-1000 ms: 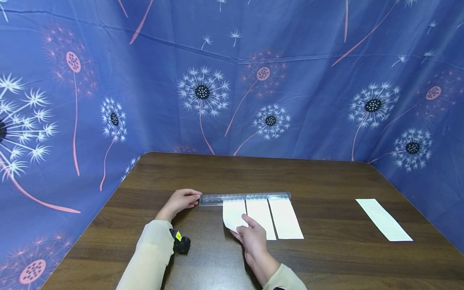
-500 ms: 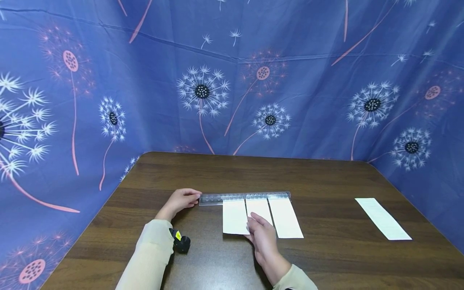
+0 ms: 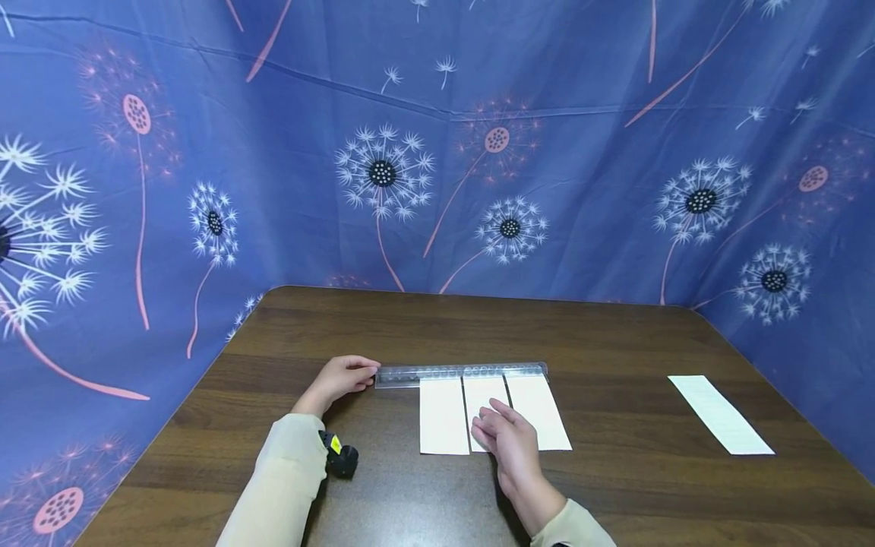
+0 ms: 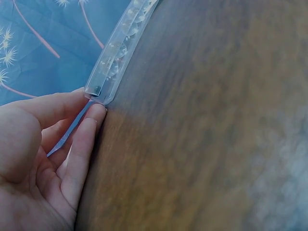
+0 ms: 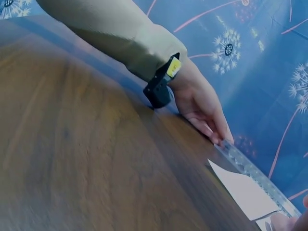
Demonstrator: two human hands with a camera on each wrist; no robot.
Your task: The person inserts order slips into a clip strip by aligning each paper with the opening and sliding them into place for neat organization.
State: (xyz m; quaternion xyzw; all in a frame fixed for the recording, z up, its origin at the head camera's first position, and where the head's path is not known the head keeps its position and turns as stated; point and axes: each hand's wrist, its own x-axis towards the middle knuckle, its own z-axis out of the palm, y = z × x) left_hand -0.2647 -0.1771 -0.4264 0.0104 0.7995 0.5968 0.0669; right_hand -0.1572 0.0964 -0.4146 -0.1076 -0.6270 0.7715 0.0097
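Observation:
A clear plastic strip [image 3: 462, 371], ruler-like with a row of round shapes, lies across the table. Its left end is pinched between the thumb and fingers of my left hand [image 3: 344, 377]; the left wrist view shows the strip's end [image 4: 98, 91] at the fingertips. Below the strip three white paper slips stand side by side, their top edges at or under it: a left slip [image 3: 440, 418], a middle slip [image 3: 481, 391] and a right slip [image 3: 540, 410]. Over the lower middle slip is my right hand [image 3: 514, 448], fingers loosely bent and holding nothing; it hides part of that slip.
A separate white paper slip [image 3: 721, 414] lies at an angle on the right of the wooden table [image 3: 615, 486]. A blue dandelion-print cloth [image 3: 581, 152] hangs behind and beside the table. A black wrist camera [image 3: 342, 461] sits on the left sleeve.
My right hand has let go of the left slip's lower corner and moved right, over the middle slip. The left slip now lies flat. The left hand and strip stay put.

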